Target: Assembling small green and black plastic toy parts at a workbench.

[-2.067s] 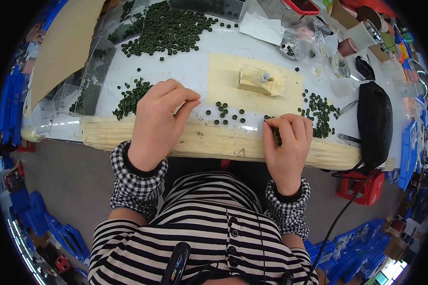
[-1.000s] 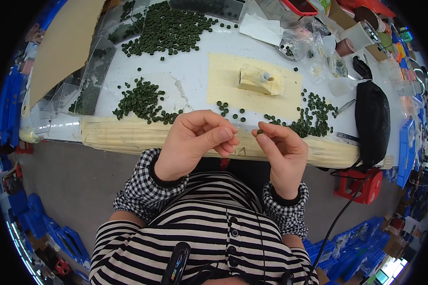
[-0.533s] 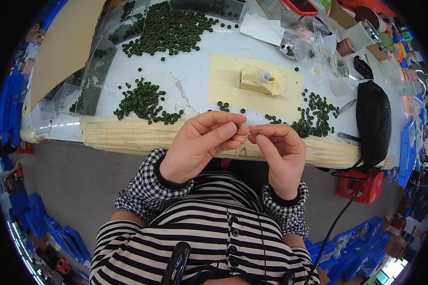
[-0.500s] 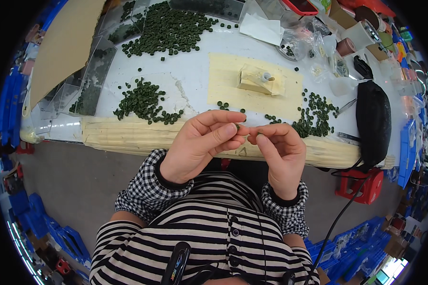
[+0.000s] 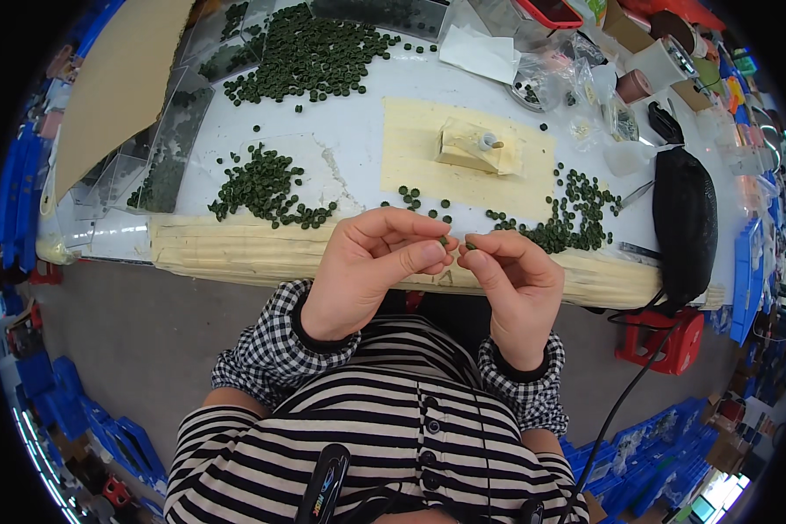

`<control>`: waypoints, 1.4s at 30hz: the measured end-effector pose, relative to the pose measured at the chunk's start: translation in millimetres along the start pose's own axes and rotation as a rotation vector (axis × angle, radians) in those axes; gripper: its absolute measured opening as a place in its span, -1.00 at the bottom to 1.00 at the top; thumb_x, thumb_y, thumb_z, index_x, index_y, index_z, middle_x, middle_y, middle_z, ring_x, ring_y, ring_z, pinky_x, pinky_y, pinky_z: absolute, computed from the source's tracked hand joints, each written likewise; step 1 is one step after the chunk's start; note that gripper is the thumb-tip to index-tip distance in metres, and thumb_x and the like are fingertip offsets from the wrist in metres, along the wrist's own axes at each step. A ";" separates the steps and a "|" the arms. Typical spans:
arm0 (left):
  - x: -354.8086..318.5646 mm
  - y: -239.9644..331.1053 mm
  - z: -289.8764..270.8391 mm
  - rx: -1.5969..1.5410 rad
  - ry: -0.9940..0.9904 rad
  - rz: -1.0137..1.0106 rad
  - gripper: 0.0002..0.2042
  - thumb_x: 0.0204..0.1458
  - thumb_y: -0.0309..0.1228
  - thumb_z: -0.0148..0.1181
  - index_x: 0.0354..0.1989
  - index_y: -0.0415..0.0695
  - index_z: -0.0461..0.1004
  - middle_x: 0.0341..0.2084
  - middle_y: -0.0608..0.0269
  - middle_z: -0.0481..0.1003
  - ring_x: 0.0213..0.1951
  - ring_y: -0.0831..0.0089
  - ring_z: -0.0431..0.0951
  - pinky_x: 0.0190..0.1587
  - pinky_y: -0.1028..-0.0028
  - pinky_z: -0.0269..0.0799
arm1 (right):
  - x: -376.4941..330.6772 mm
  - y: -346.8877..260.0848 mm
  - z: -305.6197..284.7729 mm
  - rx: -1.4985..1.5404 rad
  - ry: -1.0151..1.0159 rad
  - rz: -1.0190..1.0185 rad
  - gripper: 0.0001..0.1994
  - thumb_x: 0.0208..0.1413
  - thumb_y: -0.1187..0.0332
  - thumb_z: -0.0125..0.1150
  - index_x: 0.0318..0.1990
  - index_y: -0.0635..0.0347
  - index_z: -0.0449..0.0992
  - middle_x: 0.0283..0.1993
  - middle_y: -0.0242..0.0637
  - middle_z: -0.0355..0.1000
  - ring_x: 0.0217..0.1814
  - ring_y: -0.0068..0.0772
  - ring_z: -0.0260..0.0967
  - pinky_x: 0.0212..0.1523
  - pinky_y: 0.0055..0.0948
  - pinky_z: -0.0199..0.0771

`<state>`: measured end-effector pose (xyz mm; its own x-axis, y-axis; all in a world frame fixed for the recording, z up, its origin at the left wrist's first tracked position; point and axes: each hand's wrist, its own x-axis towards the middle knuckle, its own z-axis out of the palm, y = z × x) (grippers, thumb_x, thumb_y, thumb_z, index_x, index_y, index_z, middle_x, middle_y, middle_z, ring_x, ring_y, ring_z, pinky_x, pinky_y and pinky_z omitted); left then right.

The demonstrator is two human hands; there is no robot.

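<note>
Just over the table's near edge, my left hand (image 5: 368, 269) pinches a small dark green round piece (image 5: 444, 241) between thumb and index finger. Close by it, my right hand (image 5: 524, 293) is closed in a pinch on another small green piece (image 5: 472, 245), largely covered by the fingertips. The two sets of fingertips almost meet. Beyond them, a few similar green pieces (image 5: 409, 194) lie on the table. A pile of green pieces (image 5: 260, 185) is left of my hands, and a scattered group (image 5: 578, 210) is to the right.
A cream block (image 5: 467, 148) with a small white fitting stands on a yellow sheet (image 5: 406, 127). Far left is a large green heap (image 5: 310, 52) beside clear trays (image 5: 170, 148). A black bag (image 5: 686, 227) hangs over the right edge, near a red stool (image 5: 672, 345).
My left fingers have tilted and the thumb has slid right, showing more of the green piece. Both hands stay at nearly the same spot.
</note>
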<state>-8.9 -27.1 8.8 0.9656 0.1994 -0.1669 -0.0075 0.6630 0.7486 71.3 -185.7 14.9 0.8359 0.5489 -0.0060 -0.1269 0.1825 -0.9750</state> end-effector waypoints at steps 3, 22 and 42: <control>-1.7 -3.9 1.1 0.128 0.007 0.071 -0.83 0.05 -0.62 0.21 -0.16 -0.29 0.54 -0.27 0.16 0.58 -0.24 0.55 0.57 -0.17 0.62 0.51 | 1.3 1.8 -0.4 0.002 -0.017 -0.052 -0.84 0.01 0.65 0.25 -0.21 0.39 0.56 -0.25 -0.22 0.50 -0.21 -0.54 0.42 -0.17 -0.58 0.41; -2.8 -10.9 5.5 0.256 0.092 0.146 -0.85 0.00 -0.63 0.27 -0.23 -0.27 0.58 -0.36 0.20 0.61 -0.38 0.65 0.57 -0.46 0.74 0.43 | 1.3 2.3 12.4 -0.598 0.121 -0.580 -0.81 -0.15 0.69 0.32 -0.32 0.33 0.59 -0.40 -0.21 0.49 -0.42 -0.37 0.45 -0.42 -0.55 0.42; -2.5 -8.2 6.6 0.326 0.095 0.225 -0.85 0.02 -0.64 0.24 -0.22 -0.26 0.60 -0.29 0.18 0.59 -0.33 0.59 0.58 -0.36 0.69 0.46 | -4.7 3.3 5.0 -0.531 0.003 -0.511 -0.72 -0.10 0.70 0.29 -0.16 0.33 0.61 -0.37 -0.22 0.47 -0.41 -0.44 0.41 -0.40 -0.58 0.40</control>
<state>-9.5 -37.8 7.3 0.9207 0.3897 -0.0225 -0.1186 0.3342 0.9350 64.3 -183.6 12.8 0.7230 0.4989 0.4779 0.5539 -0.0052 -0.8325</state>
